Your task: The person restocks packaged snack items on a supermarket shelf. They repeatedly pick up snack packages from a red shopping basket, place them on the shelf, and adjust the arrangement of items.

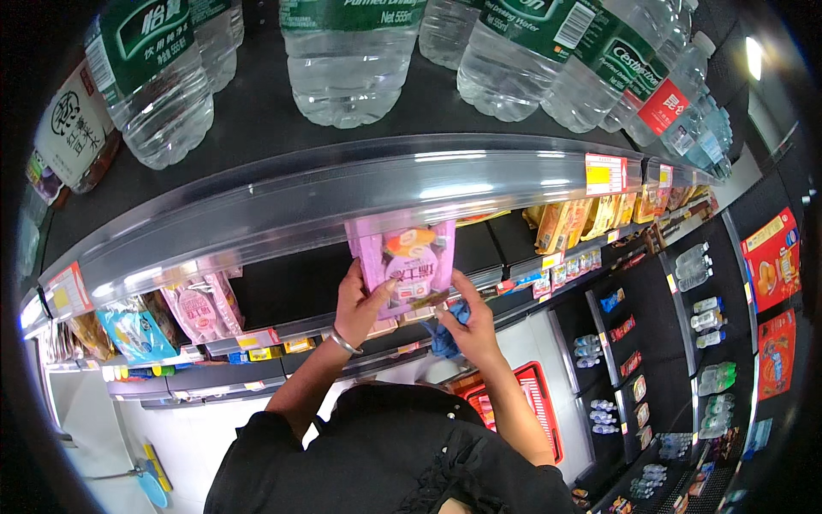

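A pink printed food package (411, 263) is in front of me, its top partly behind the clear front strip of the upper shelf. My left hand (363, 305) grips its lower left side, thumb on the front; a silver bangle is on that wrist. My right hand (472, 321) is at the lower right corner, thumb and fingertips close to the edge; whether it grips is hard to tell. Just behind that hand is a crumpled blue cloth or bag (446, 334). Similar pink packages (202, 308) stand on the shelf at the left, beside a blue and white snack bag (137, 331).
Large water bottles (347, 70) stand on the upper shelf, above a clear price strip (385, 186). Yellow packages (565, 225) line the shelf at right. A red plastic basket (546, 411) is on the floor. More shelving with bottles (693, 266) lies farther right.
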`<control>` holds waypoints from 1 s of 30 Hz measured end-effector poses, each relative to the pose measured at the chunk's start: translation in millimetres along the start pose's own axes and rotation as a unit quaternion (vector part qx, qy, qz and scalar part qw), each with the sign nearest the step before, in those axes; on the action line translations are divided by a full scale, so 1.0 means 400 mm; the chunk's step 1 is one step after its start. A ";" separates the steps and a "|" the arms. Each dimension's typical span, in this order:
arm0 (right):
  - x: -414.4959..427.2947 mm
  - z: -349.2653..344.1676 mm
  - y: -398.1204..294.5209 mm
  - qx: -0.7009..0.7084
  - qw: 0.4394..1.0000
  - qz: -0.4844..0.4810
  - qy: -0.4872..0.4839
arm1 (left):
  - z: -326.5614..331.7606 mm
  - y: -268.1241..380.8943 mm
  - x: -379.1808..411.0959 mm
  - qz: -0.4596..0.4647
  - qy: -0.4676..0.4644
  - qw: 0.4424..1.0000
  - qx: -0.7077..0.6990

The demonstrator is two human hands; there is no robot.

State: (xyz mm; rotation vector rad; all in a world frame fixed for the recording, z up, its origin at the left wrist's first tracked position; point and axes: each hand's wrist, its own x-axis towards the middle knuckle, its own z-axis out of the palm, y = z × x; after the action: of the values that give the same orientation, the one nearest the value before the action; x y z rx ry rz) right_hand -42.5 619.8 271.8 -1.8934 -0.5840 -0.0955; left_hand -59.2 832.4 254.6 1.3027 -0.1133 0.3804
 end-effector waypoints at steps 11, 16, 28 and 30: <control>0.013 0.095 0.093 -0.048 0.998 0.011 0.037 | -0.050 -0.089 0.050 -0.004 0.016 0.996 0.093; 0.001 0.107 0.079 -0.015 0.998 0.051 0.027 | -0.087 -0.116 0.019 -0.020 -0.017 0.983 0.183; -0.077 0.104 0.087 -0.034 0.985 0.112 0.126 | -0.026 0.112 -0.021 0.133 -0.042 0.965 0.221; -0.099 0.113 0.074 -0.006 0.978 0.160 0.137 | 0.020 0.200 -0.009 0.192 -0.139 0.966 0.101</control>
State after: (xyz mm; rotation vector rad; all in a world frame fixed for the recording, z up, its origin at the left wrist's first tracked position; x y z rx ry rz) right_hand -73.3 638.0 215.2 -1.9212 -0.0886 -0.1474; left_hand -88.3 841.1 329.1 1.5329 -0.5840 0.5465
